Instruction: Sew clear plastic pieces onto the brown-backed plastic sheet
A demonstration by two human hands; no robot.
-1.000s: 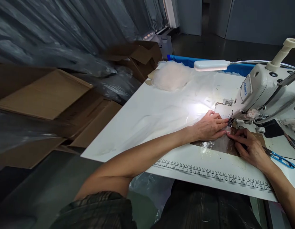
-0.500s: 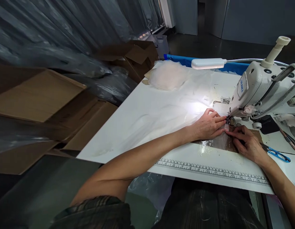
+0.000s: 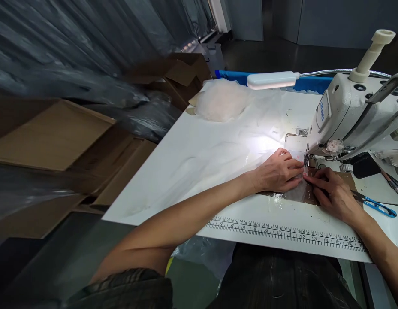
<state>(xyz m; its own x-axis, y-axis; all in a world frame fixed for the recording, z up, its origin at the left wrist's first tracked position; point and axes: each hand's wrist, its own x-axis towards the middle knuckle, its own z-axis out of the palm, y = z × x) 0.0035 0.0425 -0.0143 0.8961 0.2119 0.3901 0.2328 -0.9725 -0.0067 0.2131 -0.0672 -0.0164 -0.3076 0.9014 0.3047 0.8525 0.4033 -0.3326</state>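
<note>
Sheer white fabric (image 3: 215,156) spreads across the table and runs up to the needle area of a white sewing machine (image 3: 339,109). My left hand (image 3: 280,172) lies on the fabric just left of the presser foot (image 3: 306,160), fingers stretched out and pressing down. In front of the foot, my right hand (image 3: 336,193) pinches the edge of the fabric between thumb and forefinger. The two hands' fingertips almost meet there. A brown plate (image 3: 310,197) shows beneath the fabric's near edge. Blue-handled thread snips (image 3: 377,206) lie right of my right hand.
A bunched pile of pale sheer fabric (image 3: 221,101) sits at the table's far left. A lamp (image 3: 272,80) on a bendable neck hangs over the back. A printed ruler (image 3: 279,231) runs along the front edge. Cardboard boxes (image 3: 54,137) stand left; a black pad (image 3: 364,165) lies right.
The camera view has shifted slightly. Both hands stay beside the presser foot, with the left fingers a little lower against the foot and the right hand still pinching the fabric.
</note>
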